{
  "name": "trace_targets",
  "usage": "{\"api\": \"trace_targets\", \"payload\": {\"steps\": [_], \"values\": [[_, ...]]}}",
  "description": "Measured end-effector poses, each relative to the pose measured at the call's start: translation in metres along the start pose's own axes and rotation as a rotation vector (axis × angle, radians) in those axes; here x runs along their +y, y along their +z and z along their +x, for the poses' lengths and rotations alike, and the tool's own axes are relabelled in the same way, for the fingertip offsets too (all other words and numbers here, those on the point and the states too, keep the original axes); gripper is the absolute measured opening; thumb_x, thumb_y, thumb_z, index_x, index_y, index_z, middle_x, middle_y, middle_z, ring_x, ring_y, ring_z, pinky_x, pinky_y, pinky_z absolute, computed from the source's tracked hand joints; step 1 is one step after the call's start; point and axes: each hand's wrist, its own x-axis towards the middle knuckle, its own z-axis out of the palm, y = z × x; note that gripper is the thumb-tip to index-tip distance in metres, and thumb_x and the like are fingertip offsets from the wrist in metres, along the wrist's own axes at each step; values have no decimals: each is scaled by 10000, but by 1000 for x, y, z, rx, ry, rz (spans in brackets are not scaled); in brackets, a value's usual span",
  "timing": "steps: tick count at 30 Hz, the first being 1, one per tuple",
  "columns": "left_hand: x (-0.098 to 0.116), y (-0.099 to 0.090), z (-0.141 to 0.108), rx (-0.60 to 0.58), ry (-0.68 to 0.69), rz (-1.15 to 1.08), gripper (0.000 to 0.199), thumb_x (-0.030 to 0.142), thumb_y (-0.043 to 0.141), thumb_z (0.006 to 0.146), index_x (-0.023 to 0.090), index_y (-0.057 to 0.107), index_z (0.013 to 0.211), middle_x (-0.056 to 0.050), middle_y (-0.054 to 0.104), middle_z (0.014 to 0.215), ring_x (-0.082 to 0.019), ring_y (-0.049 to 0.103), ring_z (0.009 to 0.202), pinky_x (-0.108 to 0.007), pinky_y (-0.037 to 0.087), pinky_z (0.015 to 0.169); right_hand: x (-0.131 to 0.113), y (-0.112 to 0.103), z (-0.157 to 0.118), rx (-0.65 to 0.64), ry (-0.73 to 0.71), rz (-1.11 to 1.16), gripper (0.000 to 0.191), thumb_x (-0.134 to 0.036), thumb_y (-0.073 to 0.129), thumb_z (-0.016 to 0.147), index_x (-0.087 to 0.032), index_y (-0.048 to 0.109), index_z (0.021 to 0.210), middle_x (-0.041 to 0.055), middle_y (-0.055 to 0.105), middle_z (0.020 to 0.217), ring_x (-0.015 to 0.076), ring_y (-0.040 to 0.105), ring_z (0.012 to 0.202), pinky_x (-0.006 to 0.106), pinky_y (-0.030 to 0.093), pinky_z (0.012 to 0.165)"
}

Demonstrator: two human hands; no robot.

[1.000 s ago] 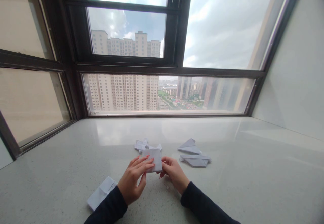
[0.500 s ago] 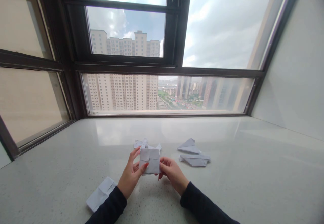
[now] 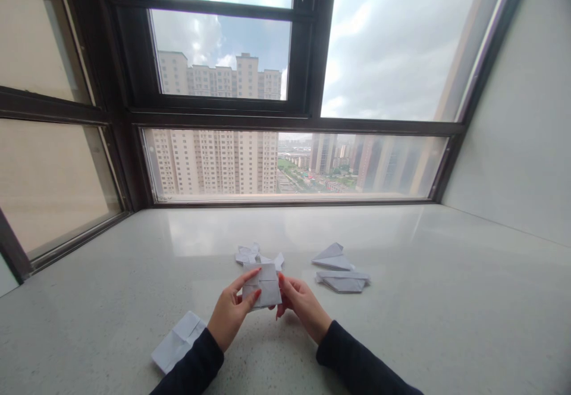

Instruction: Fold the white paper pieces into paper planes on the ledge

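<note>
Between my hands is a small white folded paper square (image 3: 268,288), held above the sill with crossing fold lines on its face. My left hand (image 3: 232,307) grips its left side, thumb and index finger lying on the front. At the right edge, my right hand (image 3: 303,303) pinches the paper, thumb at the upper right corner and the other fingers curled below and partly hidden. Just beyond the square lie white folded paper pieces (image 3: 248,254), partly covered by it. Another folded paper square (image 3: 179,340) rests beside my left forearm, partly under the sleeve.
To the right lie a folded paper plane (image 3: 333,257) and another folded paper shape (image 3: 343,282) close in front of it. All rest on a pale speckled sill (image 3: 428,300). A dark window frame (image 3: 294,122) bounds the far side, with a white wall (image 3: 513,145) at right.
My left index finger has come down onto the front of the paper square. My right thumb has shifted up to its upper right corner. The square has moved slightly left.
</note>
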Motion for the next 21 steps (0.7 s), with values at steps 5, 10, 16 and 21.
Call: {"api": "trace_targets", "payload": {"steps": [5,10,16,21], "values": [[3,2,-3,-28,32,24,471,366,604,662,171,541,1086,-83,555,1145,-234,583,889,-320,483,743,2,-3,2,65,-16,-75,411,-531,635,551,-142,504,573,-25,545,440,77,457,339,200,376,361],[4,2,-4,-1,58,51,485,455,514,710,162,536,1095,-100,525,1179,-252,550,951,-314,480,741,0,-4,1,91,-19,-112,414,-539,609,576,-138,507,551,-33,524,425,71,443,332,196,363,354],[0,1,-3,-59,87,-10,606,403,529,724,194,328,1257,-105,502,1195,-235,558,940,-322,467,766,2,-4,1,101,-29,-85,408,-541,615,571,-143,525,588,-41,514,457,71,440,354,200,370,363],[-3,-1,-3,-59,84,27,693,358,535,733,216,171,1305,-101,557,1106,-219,582,881,-327,470,748,5,-5,2,106,-34,-73,405,-523,665,519,-149,531,598,-31,527,498,85,465,404,202,372,377]]}}
